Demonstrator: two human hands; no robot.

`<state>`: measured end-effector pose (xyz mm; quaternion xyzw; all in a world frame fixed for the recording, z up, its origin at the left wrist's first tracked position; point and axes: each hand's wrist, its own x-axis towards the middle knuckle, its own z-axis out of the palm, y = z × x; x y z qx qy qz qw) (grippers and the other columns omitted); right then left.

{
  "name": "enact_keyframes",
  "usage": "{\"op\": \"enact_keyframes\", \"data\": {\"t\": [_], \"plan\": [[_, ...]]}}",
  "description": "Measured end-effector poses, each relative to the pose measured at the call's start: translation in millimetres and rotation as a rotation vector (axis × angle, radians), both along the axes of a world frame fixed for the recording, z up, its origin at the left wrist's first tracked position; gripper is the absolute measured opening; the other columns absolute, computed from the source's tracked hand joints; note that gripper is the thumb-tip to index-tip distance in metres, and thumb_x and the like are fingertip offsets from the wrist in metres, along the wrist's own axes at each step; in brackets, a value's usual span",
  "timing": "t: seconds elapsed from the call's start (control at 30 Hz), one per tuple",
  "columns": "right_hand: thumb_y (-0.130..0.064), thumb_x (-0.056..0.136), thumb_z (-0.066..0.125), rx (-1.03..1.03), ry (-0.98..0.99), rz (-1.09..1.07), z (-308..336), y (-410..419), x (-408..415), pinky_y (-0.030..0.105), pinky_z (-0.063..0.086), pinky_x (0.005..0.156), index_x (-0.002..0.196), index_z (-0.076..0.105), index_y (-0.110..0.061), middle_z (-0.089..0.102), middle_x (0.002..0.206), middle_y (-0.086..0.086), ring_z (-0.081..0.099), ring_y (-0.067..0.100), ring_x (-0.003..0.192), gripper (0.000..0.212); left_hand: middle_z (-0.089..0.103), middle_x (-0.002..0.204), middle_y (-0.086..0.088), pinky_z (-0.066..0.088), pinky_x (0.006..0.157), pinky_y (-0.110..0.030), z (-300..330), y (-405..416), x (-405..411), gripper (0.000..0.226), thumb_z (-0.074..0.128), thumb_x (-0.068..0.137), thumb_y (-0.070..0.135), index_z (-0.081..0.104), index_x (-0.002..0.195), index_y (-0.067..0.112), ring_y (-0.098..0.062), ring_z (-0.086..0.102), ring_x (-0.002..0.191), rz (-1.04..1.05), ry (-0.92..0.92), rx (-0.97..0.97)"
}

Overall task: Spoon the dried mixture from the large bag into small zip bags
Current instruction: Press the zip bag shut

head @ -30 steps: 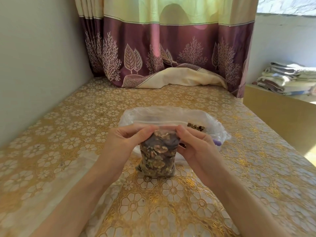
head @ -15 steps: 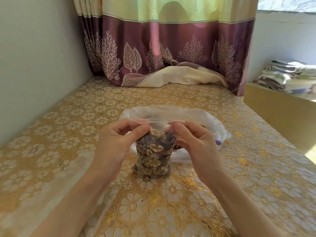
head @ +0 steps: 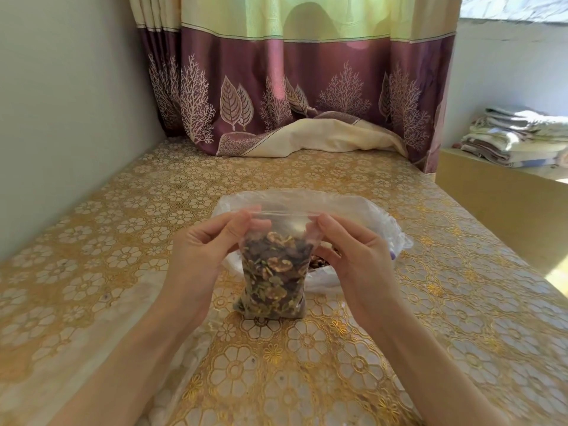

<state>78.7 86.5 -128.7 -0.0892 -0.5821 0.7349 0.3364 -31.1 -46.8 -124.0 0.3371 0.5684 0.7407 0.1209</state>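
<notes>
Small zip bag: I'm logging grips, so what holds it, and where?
Both hands: the left hand and right hand each pinch the small zip bag at a top corner, by the zip strip.

Small zip bag (head: pixel 273 272) hiding most of large bag (head: pixel 381 222) contents behind it. Purple object (head: pixel 392 255) peeking past right hand (head: pixel 353 259), identity unclear. Folded linens (head: pixel 519 136) running off right edge.

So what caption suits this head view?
Both hands, left and right, pinch the filled small zip bag upright before the large bag.
</notes>
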Motion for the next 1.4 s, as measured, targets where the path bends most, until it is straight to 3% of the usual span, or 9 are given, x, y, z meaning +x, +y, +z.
{"op": "enact_keyframes", "data": {"t": [0.37,0.57,0.63,0.8,0.93,1.2,1.4], "plan": [[-0.037,0.061,0.072,-0.016,-0.039,-0.103,0,4,1,0.028,0.048,0.076,0.077,0.077,-0.015,0.071,0.074,-0.002,0.065,0.010,0.080,0.028,0.074,0.075,0.003,0.046,0.079,-0.026,2,-4,-6,0.021,0.073,0.058,0.040,0.078,0.074,0.027,-0.010,0.068,0.081,0.045,-0.024,0.043],[-0.031,0.063,0.071,-0.035,-0.042,-0.113,0,5,2,0.025,0.050,0.071,0.072,0.076,-0.015,0.069,0.069,-0.002,0.062,0.009,0.073,0.020,0.074,0.078,0.000,0.041,0.097,-0.042,5,-7,-5,0.041,0.081,0.050,0.057,0.078,0.074,0.025,-0.015,0.068,0.089,-0.003,0.023,0.027],[-0.031,0.063,0.071,-0.034,-0.038,-0.102,0,5,3,0.021,0.051,0.067,0.071,0.077,-0.016,0.068,0.067,-0.003,0.062,0.007,0.070,0.018,0.074,0.078,0.000,0.040,0.099,-0.045,5,-7,-4,0.036,0.081,0.053,0.055,0.077,0.073,0.025,-0.016,0.067,0.091,-0.004,0.023,0.026],[-0.027,0.071,0.067,0.040,-0.038,-0.066,-3,7,2,0.020,0.052,0.064,0.075,0.074,-0.013,0.068,0.068,0.000,0.063,0.010,0.067,0.017,0.074,0.075,-0.001,0.049,0.083,-0.030,3,-4,-5,0.020,0.074,0.060,0.041,0.076,0.071,0.024,-0.011,0.068,0.077,0.011,0.010,-0.002],[-0.024,0.080,0.064,0.163,-0.065,-0.041,-6,10,0,0.025,0.055,0.071,0.082,0.070,-0.012,0.068,0.072,-0.001,0.064,0.011,0.071,0.013,0.074,0.076,-0.003,0.051,0.072,-0.015,1,-3,-7,0.014,0.070,0.067,0.031,0.075,0.072,0.019,-0.009,0.068,0.073,0.040,0.017,-0.023],[-0.031,0.075,0.066,0.202,-0.029,-0.046,-4,8,-1,0.042,0.050,0.080,0.073,0.069,-0.018,0.064,0.070,0.000,0.058,0.018,0.070,0.013,0.072,0.078,0.007,0.044,0.063,-0.006,-4,1,-4,0.014,0.058,0.082,0.029,0.066,0.080,0.018,0.006,0.060,0.064,0.064,0.148,-0.064],[-0.016,0.093,0.055,0.316,-0.074,-0.034,-2,6,-4,0.059,0.045,0.083,0.084,0.064,-0.015,0.057,0.076,0.010,0.051,0.029,0.075,0.013,0.072,0.088,-0.001,0.045,0.063,-0.007,-4,2,-5,0.018,0.050,0.080,0.035,0.059,0.085,0.020,0.002,0.063,0.073,0.014,0.129,-0.114]]}}
